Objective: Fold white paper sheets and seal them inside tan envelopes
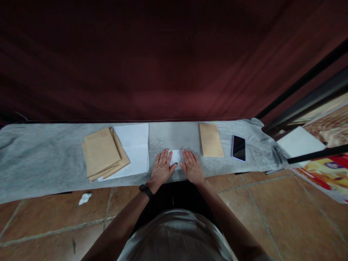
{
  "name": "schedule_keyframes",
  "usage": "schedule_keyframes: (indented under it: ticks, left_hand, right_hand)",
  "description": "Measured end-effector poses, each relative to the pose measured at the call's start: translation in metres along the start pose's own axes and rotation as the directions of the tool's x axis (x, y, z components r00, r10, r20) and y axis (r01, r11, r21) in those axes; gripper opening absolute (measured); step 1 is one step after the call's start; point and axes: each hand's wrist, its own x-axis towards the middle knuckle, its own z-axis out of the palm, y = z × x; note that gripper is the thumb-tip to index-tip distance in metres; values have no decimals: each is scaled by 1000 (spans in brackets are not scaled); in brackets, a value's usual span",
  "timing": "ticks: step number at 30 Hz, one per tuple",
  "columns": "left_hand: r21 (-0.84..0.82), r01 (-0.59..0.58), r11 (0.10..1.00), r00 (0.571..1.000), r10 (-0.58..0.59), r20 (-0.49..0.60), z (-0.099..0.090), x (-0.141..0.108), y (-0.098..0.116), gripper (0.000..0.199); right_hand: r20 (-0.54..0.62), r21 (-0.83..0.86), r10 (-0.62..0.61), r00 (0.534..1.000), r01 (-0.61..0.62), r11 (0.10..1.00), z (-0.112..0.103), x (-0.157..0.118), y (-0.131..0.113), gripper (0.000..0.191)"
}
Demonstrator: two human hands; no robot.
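Note:
A small folded white paper (176, 156) lies on the grey cloth in front of me. My left hand (162, 169) rests flat on its left end, fingers stretched forward. On the right end lies my right hand (192, 168), also flat with its fingers extended. The paper's middle shows between the two hands; its ends are hidden beneath them. To the left sit a stack of brown envelopes (102, 152) and, partly under it, white paper sheets (138, 148). Right of my hands is a brown envelope pile (211, 140).
A phone (239, 148) with a dark screen lies at the right on the grey cloth (40, 156) covering a long narrow surface. Dark red fabric (174, 72) rises behind it. Black bars (307, 79) and a colourful printed package (328, 174) stand at far right.

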Motion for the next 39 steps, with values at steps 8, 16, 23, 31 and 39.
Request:
schedule_keyframes:
  ticks: [8, 16, 23, 31, 39]
  left_hand:
    - [4, 5, 1000, 1000, -5, -22, 3, 1, -1, 68]
    - [-67, -183, 981, 983, 185, 18, -4, 7, 32, 53]
    - [-150, -319, 936, 941, 331, 65, 2, 31, 44, 52]
    - [-139, -326, 935, 936, 340, 93, 0, 52, 30, 54]
    - [-69, -241, 968, 966, 246, 75, 6, 57, 17, 56]
  right_hand:
    - [80, 12, -36, 996, 35, 999, -16, -43, -2, 55]
    - [88, 28, -58, 994, 55, 998, -16, -51, 4, 49]
    - [82, 51, -52, 995, 48, 998, -14, -51, 4, 44]
    - [97, 44, -39, 995, 35, 998, -17, -50, 4, 47]
    - [78, 39, -55, 995, 52, 998, -19, -50, 5, 49]
